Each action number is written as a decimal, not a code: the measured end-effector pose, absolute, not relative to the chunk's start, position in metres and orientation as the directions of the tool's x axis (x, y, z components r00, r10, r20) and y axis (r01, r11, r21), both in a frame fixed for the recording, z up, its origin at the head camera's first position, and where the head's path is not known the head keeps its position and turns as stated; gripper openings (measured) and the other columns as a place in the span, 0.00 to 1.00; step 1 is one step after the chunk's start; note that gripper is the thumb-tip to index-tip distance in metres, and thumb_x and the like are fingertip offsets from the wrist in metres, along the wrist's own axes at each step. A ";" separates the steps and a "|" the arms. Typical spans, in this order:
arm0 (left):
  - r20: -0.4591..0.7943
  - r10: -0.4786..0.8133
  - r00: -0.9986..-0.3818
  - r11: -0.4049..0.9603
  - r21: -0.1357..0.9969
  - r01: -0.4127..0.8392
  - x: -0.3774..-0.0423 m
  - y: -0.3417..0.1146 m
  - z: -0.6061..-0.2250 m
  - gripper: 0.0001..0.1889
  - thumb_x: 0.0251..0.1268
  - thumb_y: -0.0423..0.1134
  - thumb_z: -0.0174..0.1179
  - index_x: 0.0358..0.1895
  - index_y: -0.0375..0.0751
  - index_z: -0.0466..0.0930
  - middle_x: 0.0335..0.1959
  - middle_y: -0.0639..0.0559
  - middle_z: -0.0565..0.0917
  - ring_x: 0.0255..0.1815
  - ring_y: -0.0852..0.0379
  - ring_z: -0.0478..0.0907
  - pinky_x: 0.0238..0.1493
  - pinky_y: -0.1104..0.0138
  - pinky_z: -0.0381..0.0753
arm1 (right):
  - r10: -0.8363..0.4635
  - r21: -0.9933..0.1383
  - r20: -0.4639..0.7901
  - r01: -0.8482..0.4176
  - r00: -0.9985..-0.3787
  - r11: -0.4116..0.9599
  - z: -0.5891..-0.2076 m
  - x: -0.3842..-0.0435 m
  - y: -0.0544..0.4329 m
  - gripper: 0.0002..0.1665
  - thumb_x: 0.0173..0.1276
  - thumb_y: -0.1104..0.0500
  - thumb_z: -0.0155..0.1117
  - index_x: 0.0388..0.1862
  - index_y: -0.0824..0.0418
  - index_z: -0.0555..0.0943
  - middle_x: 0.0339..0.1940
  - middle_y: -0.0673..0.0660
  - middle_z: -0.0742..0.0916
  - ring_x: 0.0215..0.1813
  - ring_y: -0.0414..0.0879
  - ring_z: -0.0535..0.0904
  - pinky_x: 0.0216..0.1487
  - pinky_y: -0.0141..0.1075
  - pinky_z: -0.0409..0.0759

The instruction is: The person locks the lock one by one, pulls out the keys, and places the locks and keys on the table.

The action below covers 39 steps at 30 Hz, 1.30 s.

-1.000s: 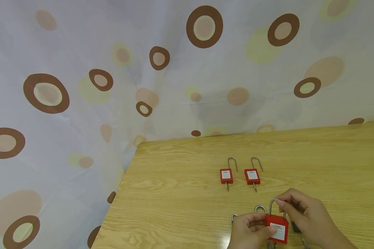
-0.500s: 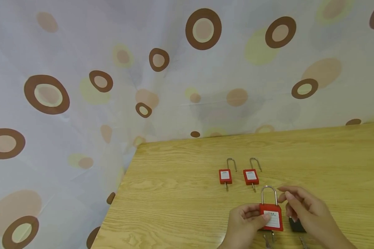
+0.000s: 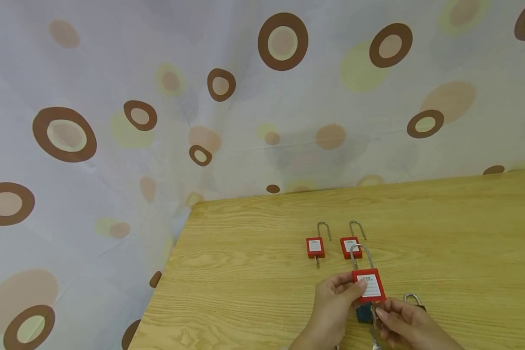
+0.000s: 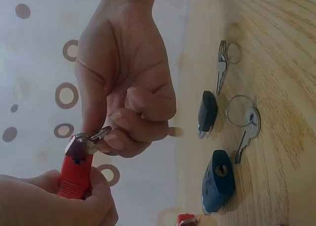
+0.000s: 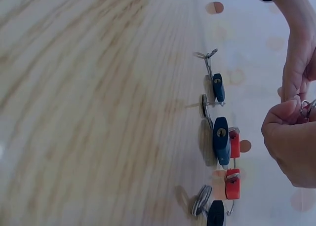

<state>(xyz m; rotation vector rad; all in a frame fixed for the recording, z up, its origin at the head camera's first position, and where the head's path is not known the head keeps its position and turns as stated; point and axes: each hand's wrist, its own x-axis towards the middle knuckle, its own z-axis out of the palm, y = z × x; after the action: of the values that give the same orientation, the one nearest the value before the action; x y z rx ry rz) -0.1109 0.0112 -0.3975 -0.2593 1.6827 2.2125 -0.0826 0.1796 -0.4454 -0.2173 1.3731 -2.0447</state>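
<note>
My left hand (image 3: 330, 304) grips a red padlock (image 3: 368, 287) by its body, thumb on the white label. The padlock's shackle points up and away and overlaps one of the lying padlocks in the head view. At the padlock's lower end, my right hand (image 3: 404, 323) pinches the key and its ring (image 4: 101, 133) between thumb and fingers. The key's blade is hidden at the keyhole. Under the hands lies a dark blue padlock (image 4: 218, 181), with a loose key on a ring (image 4: 251, 122) beside it. A black padlock (image 4: 208, 111) lies nearby.
Two red padlocks, left (image 3: 315, 248) and right (image 3: 349, 247), lie farther back with shackles swung out and keys in. Another key bunch (image 4: 222, 63) rests near the black padlock. A patterned sheet (image 3: 245, 121) hangs behind and left of the wooden table (image 3: 245, 272).
My right hand has left the shackle and come down to the key at the padlock's base. My left hand has carried the red padlock up and to the left.
</note>
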 end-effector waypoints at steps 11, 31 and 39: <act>-0.358 0.129 -0.925 -0.256 0.889 -0.380 -0.114 0.014 -0.398 0.10 0.57 0.29 0.62 0.42 0.32 0.77 0.34 0.48 0.83 0.32 0.63 0.77 0.36 0.73 0.78 | -0.077 -0.901 -0.429 0.422 -0.900 0.098 -0.433 -0.076 0.158 0.13 0.71 0.56 0.52 0.40 0.66 0.73 0.28 0.48 0.79 0.30 0.40 0.73 0.32 0.32 0.76; -0.399 0.071 -0.914 -0.223 0.887 -0.405 -0.114 0.022 -0.397 0.09 0.56 0.29 0.62 0.41 0.31 0.80 0.34 0.47 0.85 0.34 0.60 0.81 0.36 0.70 0.81 | 0.146 -0.854 -0.461 0.483 -0.875 0.192 -0.427 -0.070 0.147 0.15 0.67 0.54 0.58 0.37 0.66 0.77 0.22 0.49 0.79 0.25 0.42 0.71 0.27 0.31 0.73; -0.385 0.064 -0.921 -0.228 0.893 -0.389 -0.111 0.027 -0.398 0.09 0.56 0.28 0.62 0.40 0.30 0.80 0.34 0.45 0.86 0.34 0.59 0.82 0.37 0.69 0.82 | 0.168 -0.834 -0.484 0.511 -0.859 0.207 -0.433 -0.066 0.150 0.17 0.66 0.51 0.59 0.35 0.65 0.78 0.22 0.49 0.80 0.24 0.42 0.72 0.24 0.32 0.72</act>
<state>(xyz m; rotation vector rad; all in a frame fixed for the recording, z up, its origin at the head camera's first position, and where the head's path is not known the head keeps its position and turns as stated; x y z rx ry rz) -0.1113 0.0268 -0.3983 -0.3869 1.7376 2.2222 -0.0665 0.1504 -0.4330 0.6410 2.1978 -1.6971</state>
